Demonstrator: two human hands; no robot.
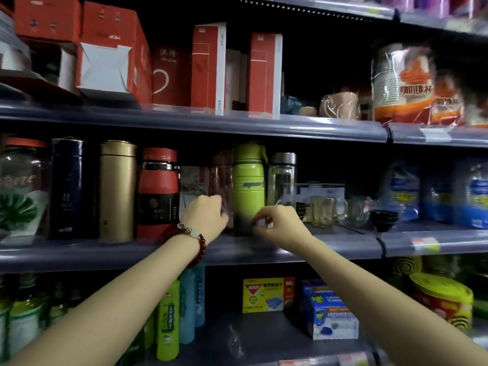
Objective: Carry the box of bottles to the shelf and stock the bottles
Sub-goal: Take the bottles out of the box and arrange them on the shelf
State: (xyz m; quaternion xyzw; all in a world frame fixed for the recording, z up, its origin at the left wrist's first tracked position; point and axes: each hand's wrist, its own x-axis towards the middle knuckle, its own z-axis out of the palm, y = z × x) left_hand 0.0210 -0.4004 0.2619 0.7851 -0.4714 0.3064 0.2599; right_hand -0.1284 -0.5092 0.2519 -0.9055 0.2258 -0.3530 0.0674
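On the middle shelf (290, 249) stand several bottles and flasks in a row. My left hand (204, 216), with a red bead bracelet on its wrist, is curled around the lower part of a translucent pinkish bottle (221, 178). Right of that bottle stands a tall green bottle (248, 186) with a dark base. My right hand (280, 224) is at the green bottle's lower right edge, thumb and fingers pinched together; whether it grips the bottle is unclear. A clear glass bottle (282, 178) with a metal cap stands just behind my right hand. No box of bottles is in view.
Left along the same shelf are a red-and-black flask (158, 191), a gold flask (117, 191), a dark blue flask (68, 188) and a glass jar (21, 180). Glass mugs (326, 210) and small dark bowls (383, 217) sit to the right. Red cartons (208, 70) fill the shelf above.
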